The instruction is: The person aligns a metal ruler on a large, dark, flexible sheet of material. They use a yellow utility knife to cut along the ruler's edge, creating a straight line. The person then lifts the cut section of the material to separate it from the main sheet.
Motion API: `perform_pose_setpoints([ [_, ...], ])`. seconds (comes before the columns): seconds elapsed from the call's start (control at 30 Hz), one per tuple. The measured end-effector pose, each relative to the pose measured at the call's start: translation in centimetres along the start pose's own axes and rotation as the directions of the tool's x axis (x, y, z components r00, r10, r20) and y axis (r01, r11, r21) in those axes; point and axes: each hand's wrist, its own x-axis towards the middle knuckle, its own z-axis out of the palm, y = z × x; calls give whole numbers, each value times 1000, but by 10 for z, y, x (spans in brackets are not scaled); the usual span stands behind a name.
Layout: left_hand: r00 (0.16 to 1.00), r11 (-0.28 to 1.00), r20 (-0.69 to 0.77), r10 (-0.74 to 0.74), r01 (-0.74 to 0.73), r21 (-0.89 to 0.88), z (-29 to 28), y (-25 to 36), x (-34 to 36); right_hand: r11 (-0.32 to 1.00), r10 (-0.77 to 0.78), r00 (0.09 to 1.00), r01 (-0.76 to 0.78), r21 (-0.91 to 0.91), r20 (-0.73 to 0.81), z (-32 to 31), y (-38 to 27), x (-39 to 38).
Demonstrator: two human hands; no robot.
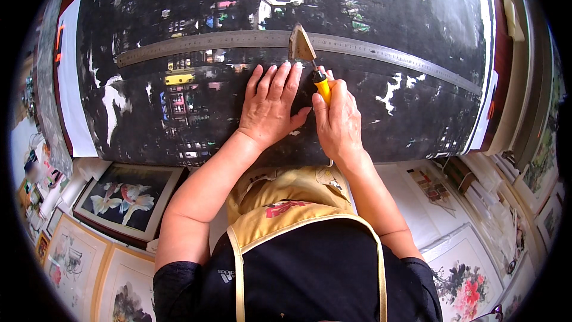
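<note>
Shirt [310, 280] foremost, left fingers [278, 81] lie spread, right fingers [338, 90] clasp tool [320, 77].

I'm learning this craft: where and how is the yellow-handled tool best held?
Probably by the yellow handle, from the near right, as the right hand does: it slants nearward, while the broad, pointed metal head faces away.

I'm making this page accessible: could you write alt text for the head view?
A person's right hand holds a yellow-handled tool whose triangular head overlaps a metal ruler; the left hand rests on a dark painting. A framed picture shows at lower left, a red-flower picture at lower right.
</note>
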Motion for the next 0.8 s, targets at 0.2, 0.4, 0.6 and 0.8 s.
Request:
perform_pose_setpoints([
  [0.2, 999, 999, -27, 43, -43, -18, 3, -2, -3, 999, 2, 995, -6, -47, -99, -26, 21, 10],
  [0.4, 996, 996, -39, 84, -84, -9, 3, -4, -4, 990, -74, 994, 63, -128, -82, -33, 39, 36],
  [0.6, 993, 994, -45, 111, -110, 16, 3, -4, -4, 996, -75, 996, 73, -55, -38, -17, 32, 48],
  [0.8, 995, 995, -22, 101, -101, 9, 3, -3, -5, 990, -105, 994, 106, -97, 16, -12, 29, 55],
])
